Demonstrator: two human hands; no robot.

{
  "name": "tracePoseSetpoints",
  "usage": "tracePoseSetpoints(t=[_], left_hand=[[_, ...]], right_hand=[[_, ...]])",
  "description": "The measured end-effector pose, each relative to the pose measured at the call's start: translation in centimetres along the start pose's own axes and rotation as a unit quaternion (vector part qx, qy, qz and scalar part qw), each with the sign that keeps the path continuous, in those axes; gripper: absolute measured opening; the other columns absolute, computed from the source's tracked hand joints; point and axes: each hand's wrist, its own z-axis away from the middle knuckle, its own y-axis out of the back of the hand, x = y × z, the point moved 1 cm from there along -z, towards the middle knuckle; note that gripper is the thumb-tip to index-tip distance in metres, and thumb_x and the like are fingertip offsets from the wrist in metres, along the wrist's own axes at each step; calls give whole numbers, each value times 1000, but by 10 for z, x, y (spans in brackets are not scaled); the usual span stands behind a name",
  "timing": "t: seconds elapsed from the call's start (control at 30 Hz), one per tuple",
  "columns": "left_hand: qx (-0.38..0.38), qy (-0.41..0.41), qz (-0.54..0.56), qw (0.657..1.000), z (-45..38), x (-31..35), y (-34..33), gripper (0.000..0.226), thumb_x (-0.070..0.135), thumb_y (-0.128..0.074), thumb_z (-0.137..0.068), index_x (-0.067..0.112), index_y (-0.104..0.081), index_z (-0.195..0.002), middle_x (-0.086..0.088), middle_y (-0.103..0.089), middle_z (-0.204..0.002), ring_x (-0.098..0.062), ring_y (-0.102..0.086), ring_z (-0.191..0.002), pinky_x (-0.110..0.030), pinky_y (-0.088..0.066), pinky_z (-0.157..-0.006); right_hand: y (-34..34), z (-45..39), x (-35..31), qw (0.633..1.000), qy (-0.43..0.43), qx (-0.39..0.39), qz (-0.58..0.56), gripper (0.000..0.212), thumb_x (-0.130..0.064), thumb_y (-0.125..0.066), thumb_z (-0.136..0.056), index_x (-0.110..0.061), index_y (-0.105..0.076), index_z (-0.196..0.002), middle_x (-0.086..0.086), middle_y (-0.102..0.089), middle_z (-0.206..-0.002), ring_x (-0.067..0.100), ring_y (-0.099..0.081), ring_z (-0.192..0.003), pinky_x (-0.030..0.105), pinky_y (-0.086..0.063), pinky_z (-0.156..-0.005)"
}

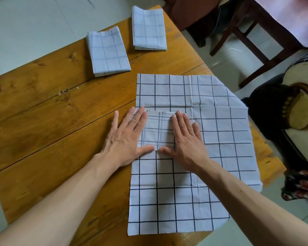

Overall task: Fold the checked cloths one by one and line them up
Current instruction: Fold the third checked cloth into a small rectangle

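Observation:
Two folded checked cloths lie at the far side of the wooden table [43, 107]: one [108, 51] at left, another [148, 28] further back to its right. A small folded checked cloth [157, 130] rests on top of flat, unfolded checked cloths [194, 174] spread over the table's right half. My left hand [126, 137] presses flat on the small cloth's left edge, fingers spread. My right hand [186, 139] presses flat on its right edge. The thumbs nearly meet at its near edge. Neither hand grips anything.
The spread cloths hang over the table's right edge. A dark wooden chair [252, 38] stands beyond the far right corner. A dark padded seat with cream cushions [295, 112] sits close to the right. Pale tiled floor [25, 23] surrounds the table.

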Motion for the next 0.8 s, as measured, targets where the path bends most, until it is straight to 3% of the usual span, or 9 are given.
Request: tracePoseSetpoints(t=[0.13,0.43,0.6,0.7,0.8], left_hand=[[-5,6,1,1000,5,-7,3,101,83,-22,-86,26,27,-152,9,31,-160,-18,29,-148,-55,19,-118],[-44,-14,37,998,13,-33,8,91,73,-35,-87,41,22,-151,20,30,-158,-9,27,-148,-49,12,-122],[-48,-2,60,997,18,-38,14,95,66,-50,-88,40,14,-154,20,22,-161,-8,22,-149,-45,12,-122],[17,-23,63,998,20,-34,18,95,56,-66,-83,38,-10,-157,10,-1,-166,-17,-1,-153,-45,-6,-122],[68,-70,63,993,21,-27,19,80,37,-84,-72,24,-50,-143,-3,-46,-151,-26,-45,-132,-46,-40,-102]], right_hand=[[3,0,1,1000,7,-10,10,106,-83,-17,-79,-17,21,-152,-1,31,-158,15,29,-145,41,13,-121],[15,1,35,994,97,-38,15,91,-64,-40,-92,-27,17,-154,-8,27,-159,12,26,-146,38,6,-123],[26,5,48,995,78,-56,11,97,-59,-52,-91,-30,16,-154,-12,28,-157,13,28,-145,38,10,-121],[28,4,44,995,67,-67,-1,100,-51,-59,-91,-30,14,-154,-9,29,-157,15,29,-145,39,10,-121],[32,5,35,998,62,-33,5,100,-44,-68,-87,-25,2,-156,-1,22,-161,19,24,-147,38,9,-121]])
